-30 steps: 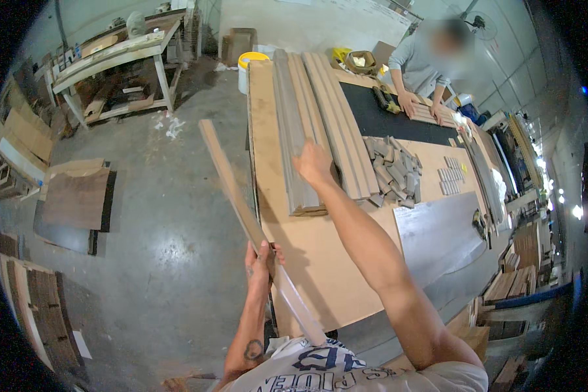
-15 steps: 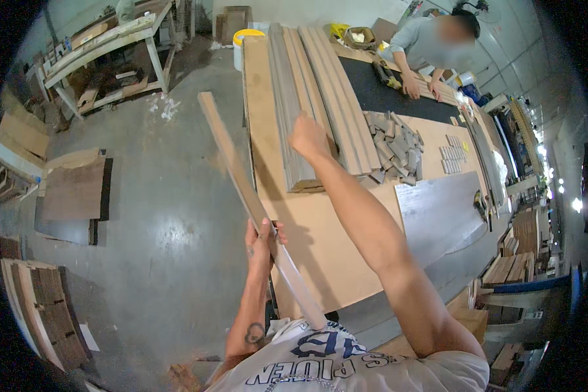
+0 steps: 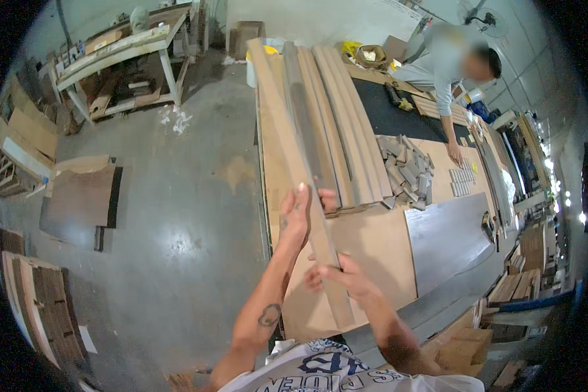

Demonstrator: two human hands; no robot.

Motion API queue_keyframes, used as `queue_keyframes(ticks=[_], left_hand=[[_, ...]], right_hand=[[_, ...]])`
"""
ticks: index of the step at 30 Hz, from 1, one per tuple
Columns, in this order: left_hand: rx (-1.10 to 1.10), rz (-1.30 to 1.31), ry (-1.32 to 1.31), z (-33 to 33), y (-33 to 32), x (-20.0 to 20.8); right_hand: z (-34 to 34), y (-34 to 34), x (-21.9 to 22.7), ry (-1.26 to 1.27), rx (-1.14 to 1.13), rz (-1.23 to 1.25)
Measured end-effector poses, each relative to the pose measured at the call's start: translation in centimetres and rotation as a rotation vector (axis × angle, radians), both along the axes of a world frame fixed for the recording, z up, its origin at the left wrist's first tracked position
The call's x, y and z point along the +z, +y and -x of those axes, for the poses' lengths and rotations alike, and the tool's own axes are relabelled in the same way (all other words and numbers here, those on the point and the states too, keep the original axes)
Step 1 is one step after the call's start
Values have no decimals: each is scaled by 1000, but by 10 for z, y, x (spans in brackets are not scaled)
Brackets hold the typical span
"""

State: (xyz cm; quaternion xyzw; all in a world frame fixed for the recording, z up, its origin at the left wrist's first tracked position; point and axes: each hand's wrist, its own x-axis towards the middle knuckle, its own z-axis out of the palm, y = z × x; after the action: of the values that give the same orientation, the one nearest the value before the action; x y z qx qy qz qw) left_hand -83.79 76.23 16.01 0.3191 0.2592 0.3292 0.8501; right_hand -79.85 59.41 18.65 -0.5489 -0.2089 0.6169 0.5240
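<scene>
A long, narrow wooden strip [image 3: 282, 127] slants over the left side of the worktable, held in both of my hands. My left hand [image 3: 295, 214] is closed around its middle, thumb along the near face and fingertips showing past the right edge. Lower down, nearer my body, my right hand [image 3: 347, 276] grips the same strip from the right, with fingers behind it. Just beyond lies a stack of long grey and tan wooden strips [image 3: 346, 130], partly covered by the held one.
Right of the stack are a heap of short wood offcuts [image 3: 408, 171] and a grey metal sheet [image 3: 447, 235] on the tan worktable [image 3: 379, 251]. Across it, a co-worker's hand [image 3: 455, 153] touches rows of small blocks [image 3: 462, 180]. Boards [image 3: 81, 193] lie on the left floor.
The strip has swung right, from over the floor to over the table. My right hand has come back from the stack onto it. The co-worker's hand has moved to the small blocks.
</scene>
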Motion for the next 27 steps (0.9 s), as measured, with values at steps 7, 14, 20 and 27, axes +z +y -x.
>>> queue_keyframes(ticks=[7,14,20,27], left_hand=[[139,-785,356,-86,65,-35],[202,-1104,761,-97,66,-80],[123,-1072,666,-96,67,-90],[164,-1109,599,-102,80,-116]], right_hand=[[-99,66,-5,-1048,-207,79],[-172,158,-20,-1448,-175,269],[-158,188,-27,-1457,-134,447],[-156,185,-51,-1561,-159,403]])
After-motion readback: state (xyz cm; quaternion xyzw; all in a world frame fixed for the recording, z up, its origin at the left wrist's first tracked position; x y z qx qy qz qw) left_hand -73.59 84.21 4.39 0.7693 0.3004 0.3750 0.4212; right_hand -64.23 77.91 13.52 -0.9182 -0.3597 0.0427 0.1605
